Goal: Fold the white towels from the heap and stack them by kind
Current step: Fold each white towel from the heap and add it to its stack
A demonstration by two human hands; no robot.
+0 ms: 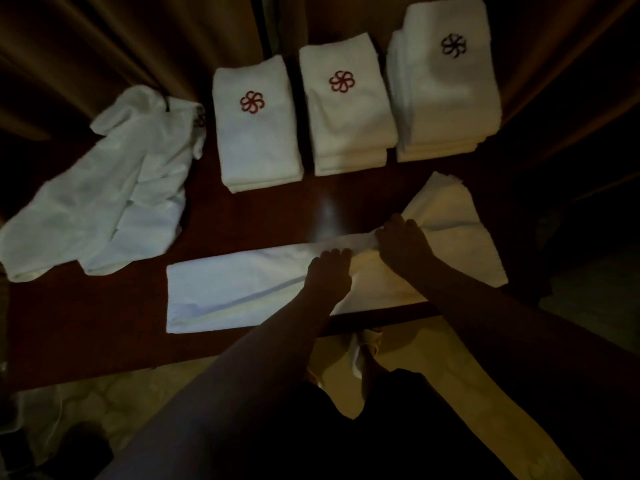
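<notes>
Person, seen from above: two bare forearms with no sleeves, watch, bracelet or rings visible on either. Left hand (329,271) and right hand (403,242) ungloved, fingers unadorned. Dark, apparently black garment at the lower trunk, between the forearms; dim lighting hides its cut and any markings.

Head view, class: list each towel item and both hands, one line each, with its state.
White towel strip at the table's near edge: half-folded, right end rumpled.
Loose white towel heap: unfolded.
Three white stacks: red-logo, red-logo, dark-logo: folded.
Left hand: gripping the strip.
Right hand: gripping the strip.
</notes>
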